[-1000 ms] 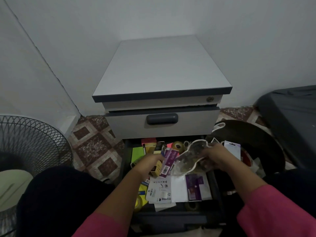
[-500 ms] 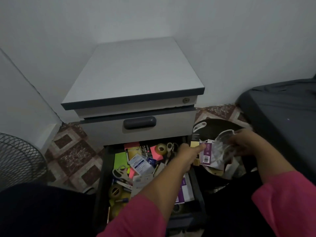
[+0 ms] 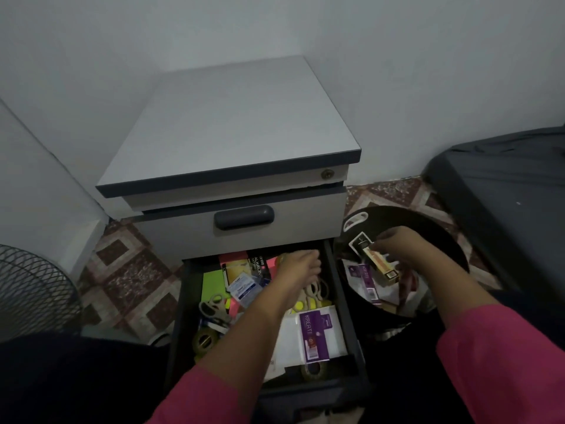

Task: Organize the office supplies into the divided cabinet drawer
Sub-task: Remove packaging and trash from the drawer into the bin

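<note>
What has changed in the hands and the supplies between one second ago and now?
The right hand carried the clear packet from over the drawer to the black bin, released it, and now holds a tan box. The left hand moved back into the drawer. The cabinet stayed shut above.

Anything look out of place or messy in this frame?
Yes. The open drawer is a jumble: scissors, tape rolls and packets overlap, with no dividers showing. More packets sit outside it in the black tray.
</note>
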Motion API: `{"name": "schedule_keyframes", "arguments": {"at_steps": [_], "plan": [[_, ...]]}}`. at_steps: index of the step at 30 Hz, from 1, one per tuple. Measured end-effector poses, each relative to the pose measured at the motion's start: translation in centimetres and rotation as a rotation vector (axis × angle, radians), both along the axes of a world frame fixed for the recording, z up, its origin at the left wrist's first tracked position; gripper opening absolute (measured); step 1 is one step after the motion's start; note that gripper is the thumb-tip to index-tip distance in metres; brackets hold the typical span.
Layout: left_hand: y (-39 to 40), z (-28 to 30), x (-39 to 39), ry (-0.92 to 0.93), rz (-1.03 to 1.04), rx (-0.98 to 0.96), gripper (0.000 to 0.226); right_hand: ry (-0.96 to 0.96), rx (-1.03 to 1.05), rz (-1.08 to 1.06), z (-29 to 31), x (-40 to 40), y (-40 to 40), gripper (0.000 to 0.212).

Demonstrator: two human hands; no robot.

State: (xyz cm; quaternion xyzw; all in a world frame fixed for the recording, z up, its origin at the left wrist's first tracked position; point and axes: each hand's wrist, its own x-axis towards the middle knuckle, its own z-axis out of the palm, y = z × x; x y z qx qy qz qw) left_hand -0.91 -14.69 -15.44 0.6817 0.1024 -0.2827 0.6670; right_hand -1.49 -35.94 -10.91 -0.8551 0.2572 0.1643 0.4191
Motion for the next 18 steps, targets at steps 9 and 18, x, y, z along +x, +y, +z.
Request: {"name": "schedule_keyframes", "arguments": {"at_steps": [9, 18], "plan": [[10.8, -4.0, -1.5, -0.045, 0.29, 0.231, 0.025, -0.073, -0.13, 0.452, -3.7, -2.1, 10.0, 0.018], [12.6, -7.7, -3.6, -0.347, -0.383, 1.024, 0.069, 0.053, -0.384, 0.898, -8.4, -4.8, 13.1, 0.049]]}}
